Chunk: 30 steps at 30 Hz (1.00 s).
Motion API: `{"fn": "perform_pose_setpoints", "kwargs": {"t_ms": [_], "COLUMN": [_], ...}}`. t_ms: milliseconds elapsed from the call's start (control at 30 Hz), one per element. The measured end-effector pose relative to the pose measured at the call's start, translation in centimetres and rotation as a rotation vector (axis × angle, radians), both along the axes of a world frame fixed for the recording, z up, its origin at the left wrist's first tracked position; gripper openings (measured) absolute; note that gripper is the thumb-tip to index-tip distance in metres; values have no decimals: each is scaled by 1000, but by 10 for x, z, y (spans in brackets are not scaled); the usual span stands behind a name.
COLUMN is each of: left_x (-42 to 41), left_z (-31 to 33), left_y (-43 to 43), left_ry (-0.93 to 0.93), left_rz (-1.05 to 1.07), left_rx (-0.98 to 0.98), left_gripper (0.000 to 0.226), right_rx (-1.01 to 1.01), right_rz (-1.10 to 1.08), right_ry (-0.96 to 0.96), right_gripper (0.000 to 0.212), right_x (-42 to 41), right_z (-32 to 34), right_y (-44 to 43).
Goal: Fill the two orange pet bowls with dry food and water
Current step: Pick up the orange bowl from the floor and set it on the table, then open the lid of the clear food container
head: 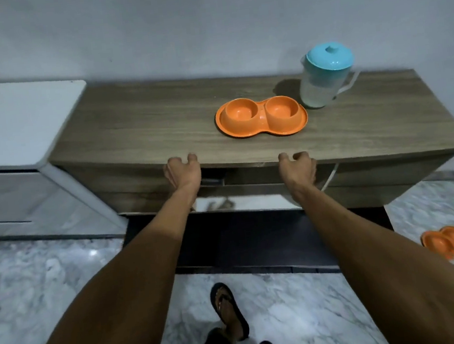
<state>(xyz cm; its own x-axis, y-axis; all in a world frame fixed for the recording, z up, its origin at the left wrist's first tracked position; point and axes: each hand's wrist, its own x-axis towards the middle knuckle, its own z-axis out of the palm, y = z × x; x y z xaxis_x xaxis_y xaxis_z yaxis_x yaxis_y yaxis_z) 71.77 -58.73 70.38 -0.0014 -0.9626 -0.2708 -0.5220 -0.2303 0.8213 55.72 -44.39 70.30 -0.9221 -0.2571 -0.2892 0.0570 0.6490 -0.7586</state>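
Both hands, left hand (183, 173) and right hand (297, 168), curl empty at the cabinet (137, 125) edge.

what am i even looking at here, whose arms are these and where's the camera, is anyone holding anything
There is no machine here. The one picture comes from a wide-angle camera worn on a person's head, looking forward and down, so the two bare arms are the wearer's own.

The left hand and right hand both reach to the front edge of a low wooden cabinet, fingers curled at what looks like a drawer or flap just under the top. Neither holds a loose object.

On the cabinet top stands an orange double pet bowl, both cups looking empty, and just beside it a clear jug with a blue lid. A second orange double bowl lies on the marble floor to the right. The feet in sandals at the bottom belong to the wearer.
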Motion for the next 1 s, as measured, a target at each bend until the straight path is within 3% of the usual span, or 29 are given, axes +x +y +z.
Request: {"fn": "perform_pose_setpoints", "kwargs": {"t_ms": [200, 500, 733, 900, 1000], "left_x": [45, 31, -9, -29, -38], "left_z": [-43, -180, -256, -276, -278], "left_y": [18, -32, -65, -70, -72], "left_ry": [25, 29, 195, 242, 243], "left_rz": [-8, -119, -118, -74, -14], "left_rx": [74, 56, -15, -108, -142], "left_gripper": [36, 38, 46, 45, 43], "right_rx": [-38, -178, -338, -355, -374], "right_rz": [77, 153, 160, 133, 176], "right_ry": [-34, -87, -67, -74, -40], "right_gripper": [40, 24, 32, 52, 51], "right_x": [41, 46, 30, 12, 7], "right_z": [-50, -192, -257, -281, -287], "right_y": [2, -77, -143, -173, -181]}}
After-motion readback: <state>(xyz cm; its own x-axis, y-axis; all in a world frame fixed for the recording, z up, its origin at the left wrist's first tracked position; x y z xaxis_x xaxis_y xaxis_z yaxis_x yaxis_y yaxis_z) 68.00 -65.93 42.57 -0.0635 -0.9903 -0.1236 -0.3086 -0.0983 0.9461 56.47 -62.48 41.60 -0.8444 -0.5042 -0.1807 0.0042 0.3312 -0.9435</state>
